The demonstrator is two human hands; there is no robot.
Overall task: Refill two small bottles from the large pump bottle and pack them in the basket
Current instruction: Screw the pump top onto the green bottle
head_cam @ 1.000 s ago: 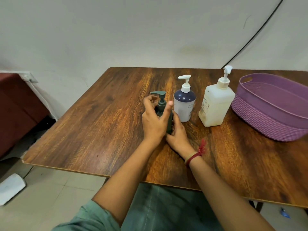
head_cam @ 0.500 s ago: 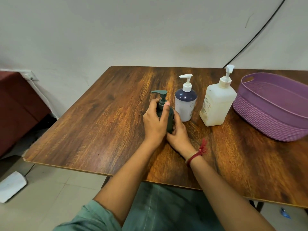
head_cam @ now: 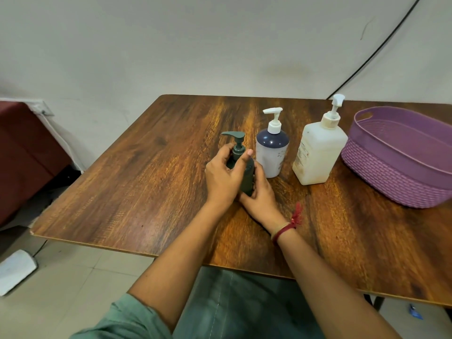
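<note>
**Both hands on the green bottle's pump top**

The green pump bottle [head_cam: 247, 177] stands upright near the middle of the worktop [head_cam: 146, 192]. The left hand [head_cam: 223, 176] has its fingers and thumb curled round the collar under the spout. The right hand [head_cam: 260, 196] wraps the lower body and steadies it against the wood. This looks like the opening step, with no refilling done yet.

The likely trouble is the twist itself. If the lower grip slips, the body will spin with the collar and the top will stay on. A sudden release could tip the bottle. A pump lifted out fast may drip from its tube onto the wood.

The second small bottle [head_cam: 272, 152] stands just beside it at 2 o'clock, close to the right fingers, so a jerk could knock it over. The large pump bottle [head_cam: 318, 152] stands at 3 o'clock, apart from both. The purple basket [head_cam: 391, 177] lies beyond it, also at 3 o'clock, and nothing shows inside it. A dark cable [head_cam: 381, 42] runs down the wall at 1 o'clock, clear of the work.
</note>
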